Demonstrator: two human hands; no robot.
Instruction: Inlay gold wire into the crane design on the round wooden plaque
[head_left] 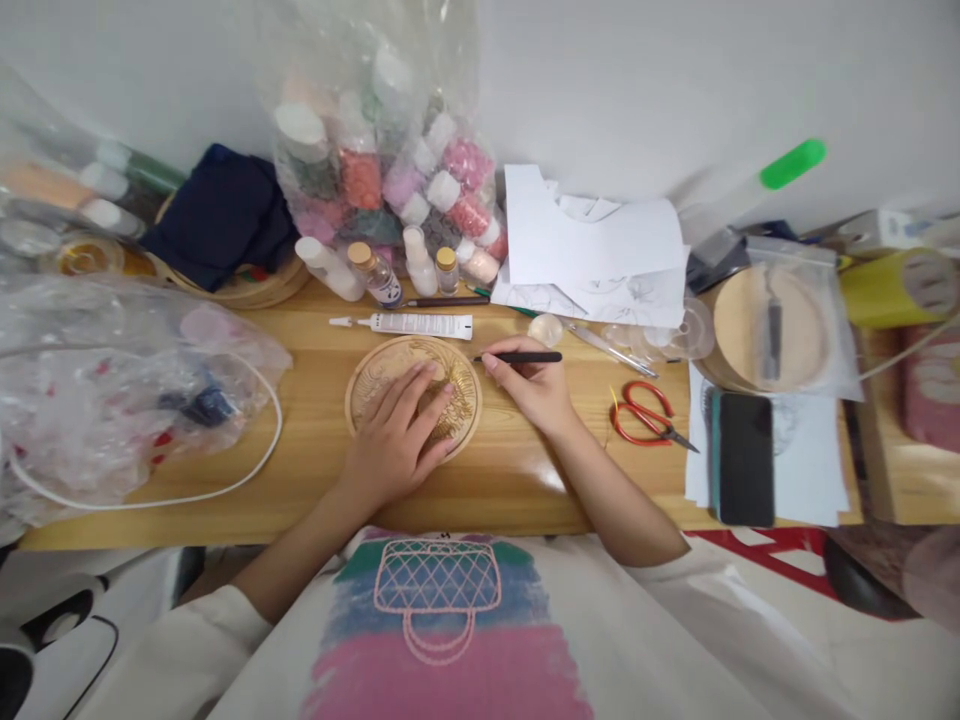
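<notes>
A round wooden disc (466,425) lies on the table in front of me, with gold wire-like lines forming a pattern on its face. My left hand (401,425) rests on the disc with its fingers spread, covering the middle of it. Just right of the disc, my right hand (529,385) pinches a slim black pen-like tool (529,357). The tool's thin tip points left at the disc's right edge; whether it touches I cannot tell. Above the disc lies a white glue tube (424,326) with a narrow nozzle.
Red-handled scissors (643,413) and a dark phone (742,458) on papers are at right. White paper sheets (592,240), small bottles (382,278) and a clear bag of coloured jars (375,150) line the back. Plastic wrapping (112,400) with a white cable (255,465) lies left.
</notes>
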